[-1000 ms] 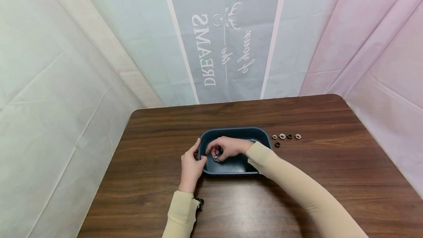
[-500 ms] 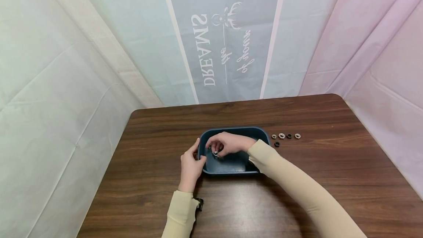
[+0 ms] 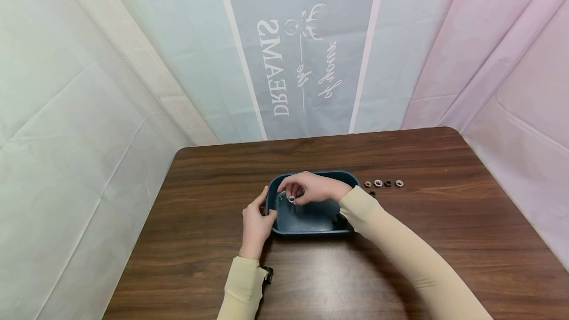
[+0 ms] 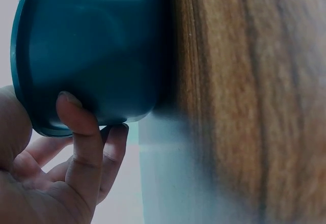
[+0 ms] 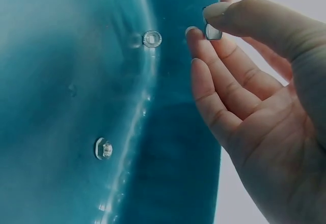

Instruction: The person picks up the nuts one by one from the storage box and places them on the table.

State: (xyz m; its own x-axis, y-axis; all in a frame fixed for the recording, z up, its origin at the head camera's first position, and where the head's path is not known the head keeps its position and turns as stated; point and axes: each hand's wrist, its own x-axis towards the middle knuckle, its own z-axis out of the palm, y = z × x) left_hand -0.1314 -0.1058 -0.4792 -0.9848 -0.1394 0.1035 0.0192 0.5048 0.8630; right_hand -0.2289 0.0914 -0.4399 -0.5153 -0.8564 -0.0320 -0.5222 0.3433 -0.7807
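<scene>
My right hand [image 3: 311,187] is over the left part of a dark blue tray [image 3: 311,233] and pinches a small silver nut [image 3: 291,199] between thumb and fingertips. In the right wrist view the pinched nut [image 5: 213,32] is partly covered by the thumb. Two other metal nuts lie in the tray: one nut [image 5: 152,39] by the wall and another nut [image 5: 103,148] on the floor. My left hand [image 3: 258,223] holds the tray's left end, its thumb at the rim. The left wrist view shows the fingers [image 4: 84,152] against the tray's outer wall.
To the right of the tray, a row of silver and black nuts [image 3: 378,183] lies on the brown wooden table [image 3: 200,201]. One black nut [image 3: 372,194] sits below the row, partly behind the right sleeve. A dark device [image 3: 268,274] is on the left wrist.
My right hand has moved up and slightly right, lifting the silver nut from lower in the tray. Another nut now shows on the tray's left side. The left hand stays in place.
</scene>
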